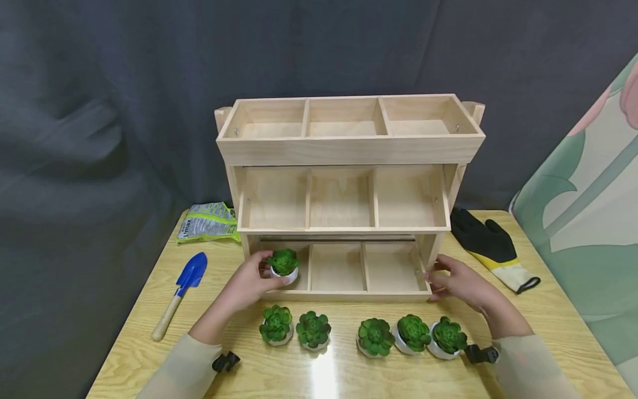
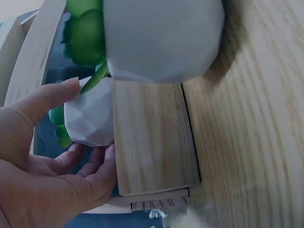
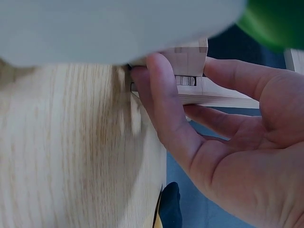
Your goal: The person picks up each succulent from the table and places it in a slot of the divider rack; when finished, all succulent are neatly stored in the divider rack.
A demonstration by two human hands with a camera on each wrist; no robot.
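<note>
A potted succulent (image 1: 284,262) in a faceted white pot sits between the thumb and fingers of my left hand (image 1: 254,281). The hand holds it over the bottom-left compartment of a three-tier wooden planter shelf (image 1: 351,151). In the left wrist view the white pot (image 2: 90,114) shows just behind the shelf's front board (image 2: 152,137). My right hand (image 1: 461,284) grips the lower right end of the shelf. Its thumb and fingers stand on either side of the wooden corner (image 3: 187,64) in the right wrist view.
Several more potted succulents (image 1: 375,337) stand in a row before the shelf on the wooden table (image 1: 269,377). A blue trowel (image 1: 191,271) and a printed bag (image 1: 208,223) lie at the left. Black-and-yellow gloves (image 1: 485,241) lie at the right. A dark curtain hangs behind.
</note>
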